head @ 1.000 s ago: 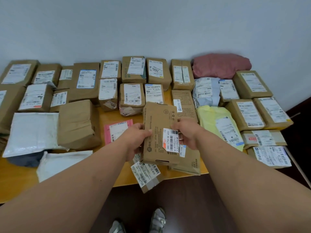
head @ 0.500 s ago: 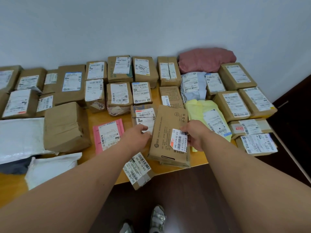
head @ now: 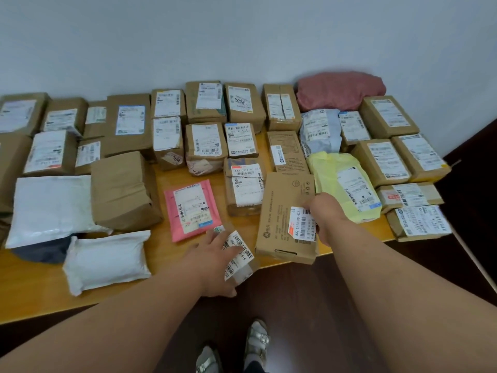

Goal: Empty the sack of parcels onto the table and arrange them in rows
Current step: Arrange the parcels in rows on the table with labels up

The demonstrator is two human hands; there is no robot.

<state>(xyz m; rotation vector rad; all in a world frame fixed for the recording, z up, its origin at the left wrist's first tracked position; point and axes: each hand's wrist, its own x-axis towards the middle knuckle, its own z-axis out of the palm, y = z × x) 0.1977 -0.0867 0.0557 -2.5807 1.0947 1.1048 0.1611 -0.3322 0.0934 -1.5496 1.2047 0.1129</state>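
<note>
Pale grey-white wall (head: 242, 36), plain and unmarked, far beyond the grip and filling the upper field. Dark brown wood floor (head: 309, 305) directly below and nearer than the grip, slightly glossy. Two sandals with silvery straps: one (head: 256, 339) straight down from the grip, the other (head: 207, 359) down and to its left, cut by the bottom edge. Thin pale strip (head: 473, 259) slanting across the dark floor well right of the grip; nature unclear.
</note>
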